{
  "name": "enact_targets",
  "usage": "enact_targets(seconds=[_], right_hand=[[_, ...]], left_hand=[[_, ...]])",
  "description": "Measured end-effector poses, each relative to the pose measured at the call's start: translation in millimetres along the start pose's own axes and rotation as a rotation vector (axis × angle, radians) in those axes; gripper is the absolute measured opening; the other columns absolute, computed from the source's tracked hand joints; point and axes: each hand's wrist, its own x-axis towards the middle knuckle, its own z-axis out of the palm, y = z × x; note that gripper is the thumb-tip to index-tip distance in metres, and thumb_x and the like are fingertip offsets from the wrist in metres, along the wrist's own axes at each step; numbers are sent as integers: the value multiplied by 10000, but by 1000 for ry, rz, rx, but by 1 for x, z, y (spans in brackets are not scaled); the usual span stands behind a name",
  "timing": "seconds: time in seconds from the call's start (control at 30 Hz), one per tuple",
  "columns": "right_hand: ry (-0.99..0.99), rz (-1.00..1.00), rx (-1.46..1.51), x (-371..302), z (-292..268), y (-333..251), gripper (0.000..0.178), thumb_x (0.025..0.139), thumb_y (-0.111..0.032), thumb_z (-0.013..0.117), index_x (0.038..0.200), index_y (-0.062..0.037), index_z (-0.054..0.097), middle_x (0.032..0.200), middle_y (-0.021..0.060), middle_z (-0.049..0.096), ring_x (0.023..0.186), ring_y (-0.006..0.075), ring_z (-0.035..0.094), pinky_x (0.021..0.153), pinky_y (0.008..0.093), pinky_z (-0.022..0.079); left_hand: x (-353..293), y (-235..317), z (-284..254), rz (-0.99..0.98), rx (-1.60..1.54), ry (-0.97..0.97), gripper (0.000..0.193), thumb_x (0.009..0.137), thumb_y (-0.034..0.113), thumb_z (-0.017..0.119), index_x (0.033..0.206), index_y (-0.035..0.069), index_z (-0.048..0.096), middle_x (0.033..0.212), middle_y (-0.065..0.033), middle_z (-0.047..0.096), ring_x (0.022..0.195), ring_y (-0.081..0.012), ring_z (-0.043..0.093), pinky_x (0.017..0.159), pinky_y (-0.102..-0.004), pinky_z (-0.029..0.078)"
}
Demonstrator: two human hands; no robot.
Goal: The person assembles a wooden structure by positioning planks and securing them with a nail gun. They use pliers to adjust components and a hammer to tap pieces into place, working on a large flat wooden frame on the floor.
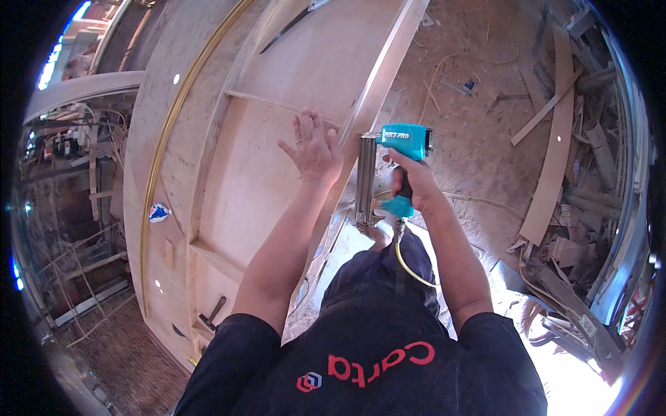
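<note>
My right hand (418, 182) is wrapped round the black grip of a teal nail gun (408, 141). The gun's nose points left at the outer side of a long edge board (383, 64); I cannot tell whether it touches the wood. A pale yellow air hose (414, 275) runs from the bottom of the grip. My left hand (318, 154) is open, its fingers spread over the wooden frame beside that edge board, just by the end of a thin crosspiece (274, 102). Pale panel (253, 156) shows inside the frame.
On the bench top lie a hand saw (286, 30) at the far end, a hammer (213, 313) near me, and a blue-white wrapper (159, 213). A yellow strip (161, 149) curves along the left. Wood offcuts (555, 139) and scraps litter the floor at right.
</note>
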Motion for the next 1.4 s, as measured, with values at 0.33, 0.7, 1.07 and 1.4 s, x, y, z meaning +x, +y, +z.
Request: enact_targets(seconds=[0.33,0.7,1.07,1.4], right_hand=[[-37,71,248,11,13,17,328,935,-398,760,999,-87,676,579,-30,470,473,127,484,494,346,455],[-24,96,273,14,13,24,351,939,-406,756,985,-74,652,579,-31,459,478,129,480,507,349,454],[-62,92,304,7,16,22,366,959,-425,730,985,-71,641,582,-38,448,487,124,469,516,343,445],[-37,77,301,7,19,25,377,955,-422,736,978,-62,628,583,-39,449,480,124,465,515,344,449]], left_hand=[[0,7,3,-8,83,32,613,1054,310,363,1607,54,299,1673,-114,245,1572,-286,198,1177,-761,41],[1,3,7,6,77,40,623,1042,302,377,1604,43,305,1681,-114,240,1572,-281,206,1174,-761,34],[1,2,6,27,63,69,614,1035,293,389,1588,33,337,1671,-133,266,1568,-300,218,1159,-778,60],[2,1,8,35,45,73,609,1033,293,398,1582,31,352,1677,-133,260,1565,-312,229,1152,-785,62]])
